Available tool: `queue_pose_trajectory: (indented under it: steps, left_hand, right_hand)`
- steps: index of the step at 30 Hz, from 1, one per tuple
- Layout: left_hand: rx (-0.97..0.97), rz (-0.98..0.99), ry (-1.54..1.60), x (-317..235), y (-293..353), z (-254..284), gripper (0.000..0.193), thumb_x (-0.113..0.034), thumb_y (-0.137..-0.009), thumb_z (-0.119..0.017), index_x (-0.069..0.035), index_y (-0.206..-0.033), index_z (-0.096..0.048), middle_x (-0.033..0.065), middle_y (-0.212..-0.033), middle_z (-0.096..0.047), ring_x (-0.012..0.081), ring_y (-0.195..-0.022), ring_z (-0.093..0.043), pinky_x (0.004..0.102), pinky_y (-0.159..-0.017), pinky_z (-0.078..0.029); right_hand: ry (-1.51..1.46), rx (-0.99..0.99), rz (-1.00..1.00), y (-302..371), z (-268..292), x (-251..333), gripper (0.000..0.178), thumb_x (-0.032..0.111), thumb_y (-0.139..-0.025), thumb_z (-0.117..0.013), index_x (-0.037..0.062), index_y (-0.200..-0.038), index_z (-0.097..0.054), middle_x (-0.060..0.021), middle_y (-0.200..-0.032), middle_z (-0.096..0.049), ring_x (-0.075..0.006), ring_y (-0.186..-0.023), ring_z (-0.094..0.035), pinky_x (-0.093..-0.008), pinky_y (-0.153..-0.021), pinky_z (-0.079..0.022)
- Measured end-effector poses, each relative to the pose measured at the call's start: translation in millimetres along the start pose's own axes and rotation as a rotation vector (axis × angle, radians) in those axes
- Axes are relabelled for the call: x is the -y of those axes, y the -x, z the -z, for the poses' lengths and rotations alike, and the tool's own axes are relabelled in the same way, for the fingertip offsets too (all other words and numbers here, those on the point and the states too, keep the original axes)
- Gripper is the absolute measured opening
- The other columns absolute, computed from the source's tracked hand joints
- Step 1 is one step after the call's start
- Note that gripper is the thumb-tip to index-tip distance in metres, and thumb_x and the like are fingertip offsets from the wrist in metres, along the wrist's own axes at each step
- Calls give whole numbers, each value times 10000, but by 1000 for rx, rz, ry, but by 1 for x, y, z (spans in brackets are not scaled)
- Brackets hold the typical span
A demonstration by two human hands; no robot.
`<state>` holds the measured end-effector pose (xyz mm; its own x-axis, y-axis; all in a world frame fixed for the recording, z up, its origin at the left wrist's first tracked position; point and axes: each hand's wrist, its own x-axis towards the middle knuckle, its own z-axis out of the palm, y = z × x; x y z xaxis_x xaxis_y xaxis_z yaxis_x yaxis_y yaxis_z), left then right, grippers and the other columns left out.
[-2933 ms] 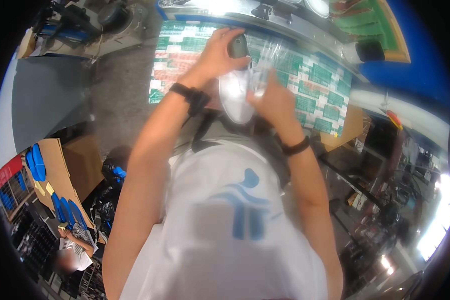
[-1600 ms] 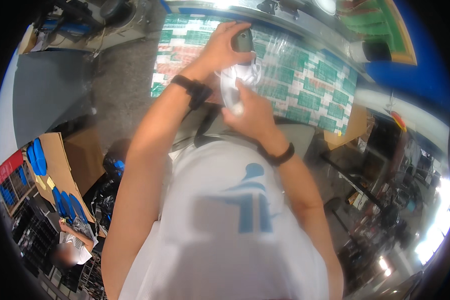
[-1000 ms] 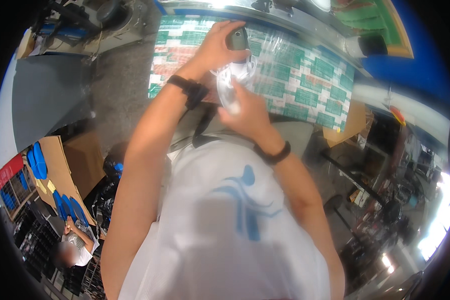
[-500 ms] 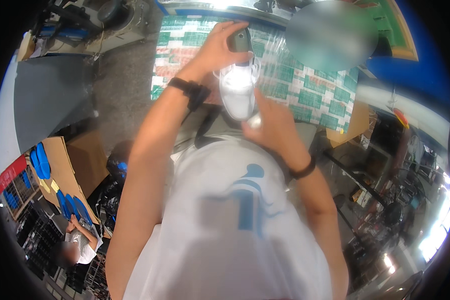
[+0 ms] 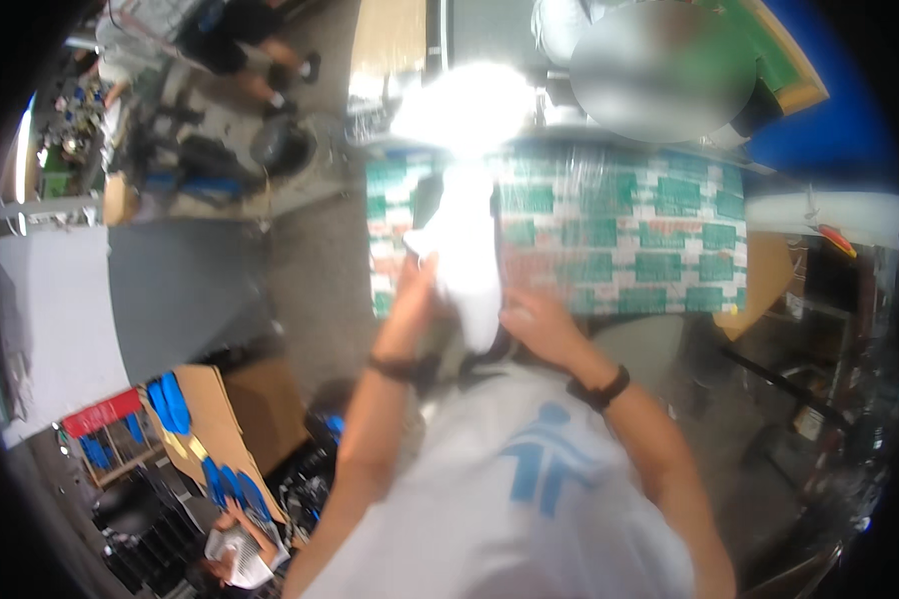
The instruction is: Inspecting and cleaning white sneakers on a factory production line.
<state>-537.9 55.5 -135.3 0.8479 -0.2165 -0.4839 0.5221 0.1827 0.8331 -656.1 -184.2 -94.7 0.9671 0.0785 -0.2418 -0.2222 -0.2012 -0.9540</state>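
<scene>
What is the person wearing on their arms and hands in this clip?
Both forearms are bare, with no gloves or long sleeves. The left hand has a dark band at its wrist, and the right hand a dark wristband too. The shirt is white with a blue emblem.

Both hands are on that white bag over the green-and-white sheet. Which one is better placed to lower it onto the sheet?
Probably the left hand: it grips the white bag along its side, near mid-height. The right hand only touches the lower end. The patterned sheet lies directly beyond both.
</scene>
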Motion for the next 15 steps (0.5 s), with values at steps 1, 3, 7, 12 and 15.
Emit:
queue_pose_trajectory:
  steps: [1, 3, 7, 12, 15]
  left_hand:
    - [-71, 5, -110, 6, -1, 1, 642, -244, -1121, -698, -42, -1664, -423, 133, -1489, -656, 254, -1295, -673, 440, -1058, -592]
    - [-85, 191, 114, -6, -12, -1, 613, -199, -1067, -766, 2, -1583, -505, 124, -1391, -711, 248, -1210, -717, 423, -1016, -608]
    - [-293, -50, -238, -68, -24, -35, 595, -108, -949, -884, 48, -1444, -593, 119, -1255, -752, 235, -1105, -740, 385, -968, -614]
    - [-127, -668, -852, -212, -96, -68, 724, -57, -789, -991, 25, -1393, -600, 143, -1243, -751, 231, -1119, -725, 373, -951, -597]
    - [-48, -762, -1075, -281, -196, -69, 833, -95, -740, -1021, 16, -1441, -585, 173, -1258, -755, 255, -1155, -727, 379, -991, -587]
  right_hand:
    - [1, 40, 30, -5, -3, -10, 476, 370, -986, -776, 29, -1317, -752, -220, -1305, -776, -413, -1168, -729, -472, -1017, -573]
    - [268, 52, 75, -15, 8, -4, 490, 380, -952, -813, 64, -1323, -765, -204, -1350, -746, -399, -1196, -714, -476, -1029, -568]
    - [585, -257, 246, -44, 55, -55, 532, 391, -901, -850, 92, -1333, -765, -196, -1255, -722, -410, -1098, -703, -502, -953, -566]
    - [709, -443, 235, -43, 128, -103, 530, 452, -793, -890, 127, -1197, -777, -142, -1008, -617, -380, -874, -645, -512, -782, -522]
    - [824, -456, 268, -45, 121, -101, 497, 479, -770, -893, 136, -1110, -779, -119, -995, -612, -354, -866, -652, -489, -785, -531]
